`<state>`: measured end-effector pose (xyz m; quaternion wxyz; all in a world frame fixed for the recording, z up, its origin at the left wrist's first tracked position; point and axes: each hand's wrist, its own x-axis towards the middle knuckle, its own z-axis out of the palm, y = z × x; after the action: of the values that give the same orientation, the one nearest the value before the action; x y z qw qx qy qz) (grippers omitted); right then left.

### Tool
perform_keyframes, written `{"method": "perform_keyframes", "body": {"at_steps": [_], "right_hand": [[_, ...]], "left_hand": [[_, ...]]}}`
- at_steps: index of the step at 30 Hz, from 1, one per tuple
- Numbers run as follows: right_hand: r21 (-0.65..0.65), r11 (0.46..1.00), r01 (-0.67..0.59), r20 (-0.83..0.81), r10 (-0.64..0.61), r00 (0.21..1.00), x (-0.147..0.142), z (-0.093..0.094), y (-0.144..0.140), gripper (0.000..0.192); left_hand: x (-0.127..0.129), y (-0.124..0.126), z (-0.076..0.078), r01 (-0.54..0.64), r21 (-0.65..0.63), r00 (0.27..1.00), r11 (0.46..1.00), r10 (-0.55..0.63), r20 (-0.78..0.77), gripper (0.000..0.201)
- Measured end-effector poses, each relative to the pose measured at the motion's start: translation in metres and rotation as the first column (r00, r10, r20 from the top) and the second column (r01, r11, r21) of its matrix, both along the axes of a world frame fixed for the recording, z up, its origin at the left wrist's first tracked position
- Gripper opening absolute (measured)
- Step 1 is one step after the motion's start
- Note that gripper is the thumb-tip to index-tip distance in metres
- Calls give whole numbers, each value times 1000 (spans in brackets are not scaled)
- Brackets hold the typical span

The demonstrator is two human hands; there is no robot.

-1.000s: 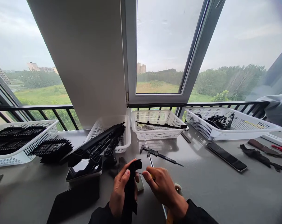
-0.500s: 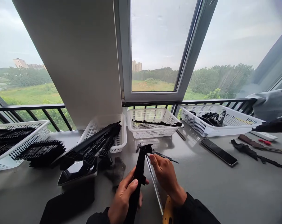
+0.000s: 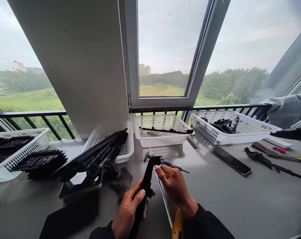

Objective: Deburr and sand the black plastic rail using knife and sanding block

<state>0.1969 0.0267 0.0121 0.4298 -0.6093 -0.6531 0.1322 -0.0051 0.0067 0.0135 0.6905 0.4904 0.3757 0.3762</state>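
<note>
While a long black plastic part (image 3: 147, 181) is clasped, seemingly for steadiness, by the left hand (image 3: 128, 207), lower centre, a yellow-handled tool (image 3: 166, 175) is clenched by the right hand (image 3: 177, 187).

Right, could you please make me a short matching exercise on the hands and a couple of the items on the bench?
1. Left hand
2. Right hand
3. Dark phone
4. Thin black strip

A. Lying across the second white basket from the right
B. Fingers closed on a slim yellow-handled tool
C. Flat on the grey table
D. Fingers around a long black part

Pairs: 1-D, 2-B, 3-C, 4-A
</note>
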Motion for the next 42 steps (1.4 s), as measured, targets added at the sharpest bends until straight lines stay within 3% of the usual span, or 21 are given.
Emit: {"method": "perform_keyframes", "body": {"at_steps": [13,22,26,34,39,42], "right_hand": [[-35,997,-62,-24,61,998,-6,-2,-3,64],[-46,996,72,-84,-76,994,9,-5,4,67],[-44,999,31,-88,-35,996,10,-3,2,67],[-56,998,-19,-78,15,997,8,-1,1,68],[-67,998,21,-86,-27,996,10,-4,3,71],[-79,995,-52,-69,47,997,7,-4,1,71]], "left_hand": [[-2,1,-6,18,22,999,1000,-19,41,73],[1,2,5,104,11,993,995,-104,55,69],[2,-1,9,91,-10,995,996,-91,32,66],[-1,4,0,63,33,996,997,-65,58,67],[-2,3,10,97,33,994,995,-99,47,70],[-3,2,13,83,14,996,996,-83,37,71]]}}
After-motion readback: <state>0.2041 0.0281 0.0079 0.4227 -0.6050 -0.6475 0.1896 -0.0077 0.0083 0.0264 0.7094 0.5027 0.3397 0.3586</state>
